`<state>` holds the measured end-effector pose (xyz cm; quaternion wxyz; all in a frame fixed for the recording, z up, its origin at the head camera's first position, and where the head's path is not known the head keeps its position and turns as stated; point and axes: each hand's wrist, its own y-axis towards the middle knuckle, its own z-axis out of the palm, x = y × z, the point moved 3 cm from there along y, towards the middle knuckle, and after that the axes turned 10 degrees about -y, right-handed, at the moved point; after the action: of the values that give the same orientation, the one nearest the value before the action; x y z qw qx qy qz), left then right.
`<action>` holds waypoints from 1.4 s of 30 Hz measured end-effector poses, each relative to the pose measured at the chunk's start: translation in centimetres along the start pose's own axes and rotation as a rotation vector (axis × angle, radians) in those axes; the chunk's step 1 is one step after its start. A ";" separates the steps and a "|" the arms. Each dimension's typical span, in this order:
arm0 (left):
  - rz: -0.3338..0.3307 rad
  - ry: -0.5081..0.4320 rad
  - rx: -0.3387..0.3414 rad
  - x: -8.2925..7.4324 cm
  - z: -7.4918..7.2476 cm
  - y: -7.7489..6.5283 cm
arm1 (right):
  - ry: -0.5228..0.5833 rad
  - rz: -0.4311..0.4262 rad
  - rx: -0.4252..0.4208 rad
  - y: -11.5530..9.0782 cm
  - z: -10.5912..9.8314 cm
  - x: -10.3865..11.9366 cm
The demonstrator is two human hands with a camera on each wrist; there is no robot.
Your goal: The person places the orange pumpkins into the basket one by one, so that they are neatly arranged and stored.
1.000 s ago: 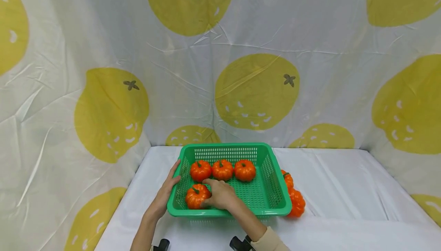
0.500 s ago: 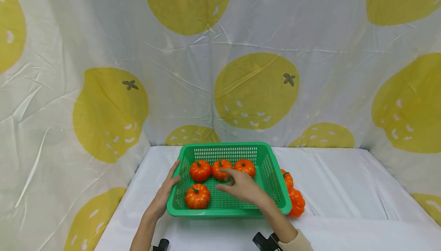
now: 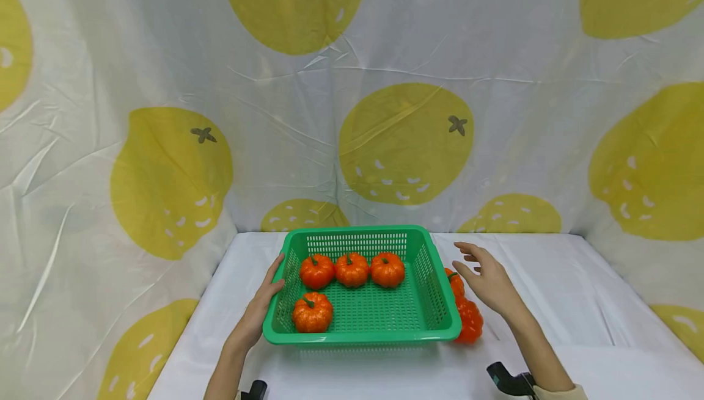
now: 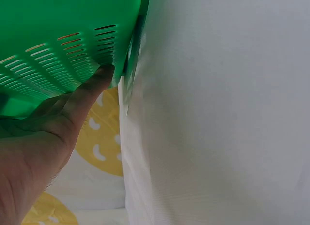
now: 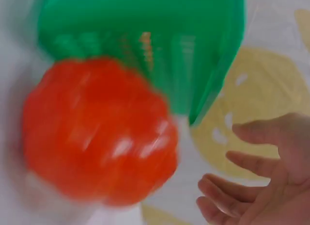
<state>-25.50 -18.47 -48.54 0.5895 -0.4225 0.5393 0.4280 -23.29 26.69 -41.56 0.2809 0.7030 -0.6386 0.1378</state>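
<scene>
A green plastic basket [image 3: 379, 308] with slotted walls stands on the white-covered table. Inside it are several small orange pumpkins, three in a back row with the middle one [image 3: 352, 270] between two others, and one pumpkin [image 3: 312, 312] at the front left. My left hand [image 3: 257, 311] rests against the basket's left side; the left wrist view has its fingers [image 4: 92, 89] stretched along the slotted wall. Right of the basket lie two more orange pumpkins, the nearer one [image 3: 469, 322] and a farther one [image 3: 456, 285], both partly hidden by the basket. Beside them hovers my right hand [image 3: 491, 281], fingers spread, holding nothing.
White cloth [image 3: 572, 302] covers the table on both sides of the basket. A lemon-print curtain [image 3: 297, 137] hangs behind and along the sides. Black wrist devices, such as the right one [image 3: 510, 380], sit at each forearm.
My right hand has left the front-left pumpkin, lifted out of the basket and moved right, beside the outside pumpkins. The left hand stays at the basket's left side.
</scene>
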 end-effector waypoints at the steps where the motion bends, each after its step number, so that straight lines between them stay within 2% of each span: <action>1: 0.002 0.000 0.001 0.0 0.0 0.0 | -0.010 0.012 0.016 -0.1 0.0 -1.0; 4: 0.004 0.000 -0.001 0.0 -0.1 0.0 | -0.014 0.041 0.091 -0.2 0.6 -3.8; 7: 0.002 -0.001 -0.004 0.1 -0.1 0.0 | 0.034 0.062 0.185 -0.5 1.4 -6.0; 9: 0.001 0.001 -0.001 0.0 -0.1 0.0 | 0.085 0.068 0.234 -0.6 1.8 -7.1; 13: 0.000 0.007 -0.002 0.0 0.0 0.0 | 0.180 0.046 0.276 -0.6 2.2 -8.5; 20: -0.008 0.013 -0.007 0.0 0.1 -0.1 | 0.273 -0.018 0.341 0.2 2.8 -9.3; 30: -0.009 0.018 0.001 -0.1 0.0 -0.1 | 0.255 -0.064 0.414 0.5 3.5 -10.0; 42: -0.005 0.009 0.007 -0.1 -0.2 0.0 | 0.245 -0.131 0.395 0.7 3.8 -9.9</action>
<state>-25.55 -18.63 -48.48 0.5896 -0.4235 0.5425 0.4228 -26.01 32.63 -49.91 0.2217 0.7622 -0.5135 0.3257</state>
